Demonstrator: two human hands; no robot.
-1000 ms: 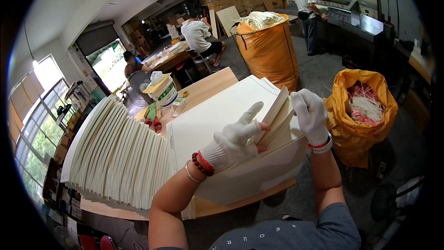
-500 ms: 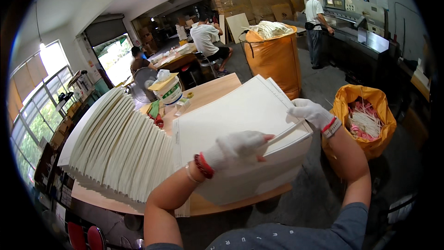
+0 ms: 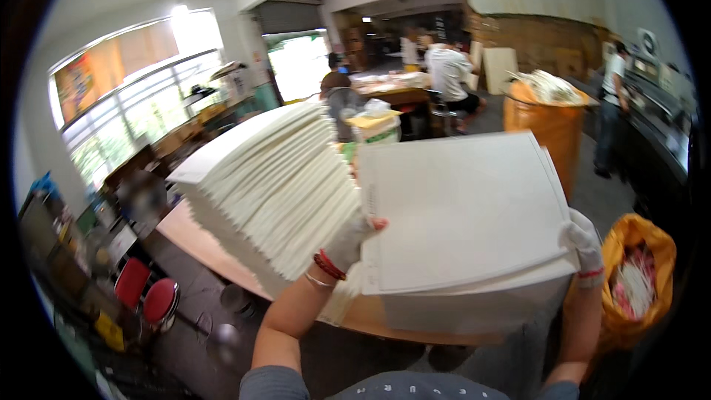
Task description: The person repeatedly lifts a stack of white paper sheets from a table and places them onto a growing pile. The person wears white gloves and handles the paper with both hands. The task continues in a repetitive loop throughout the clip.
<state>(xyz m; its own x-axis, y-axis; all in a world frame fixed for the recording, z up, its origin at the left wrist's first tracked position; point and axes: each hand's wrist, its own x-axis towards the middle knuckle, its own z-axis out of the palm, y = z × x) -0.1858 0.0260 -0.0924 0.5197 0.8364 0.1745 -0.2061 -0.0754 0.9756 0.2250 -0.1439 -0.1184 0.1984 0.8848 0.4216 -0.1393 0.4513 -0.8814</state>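
Both my hands wear white gloves and hold a bundle of large white sheets (image 3: 459, 207) lifted above the wooden table (image 3: 222, 255). My left hand (image 3: 349, 241) grips the bundle's left edge, with red bands at the wrist. My right hand (image 3: 583, 243) grips its right edge. Under the lifted bundle lies a thicker stack of white sheets (image 3: 474, 307). To the left, a long fanned stack of white sheet bundles (image 3: 274, 185) leans across the table, close beside my left hand.
An orange bag of paper scraps (image 3: 638, 289) stands at my right. A tall orange bin (image 3: 552, 130) is behind the table. Red stools (image 3: 148, 292) sit at lower left. People work at a far table (image 3: 400, 85), and one stands at a machine (image 3: 611, 107).
My hands moved apart from the sheets' right corner to opposite edges, and the bundle has risen from the stack toward me. My view has swung left and lower.
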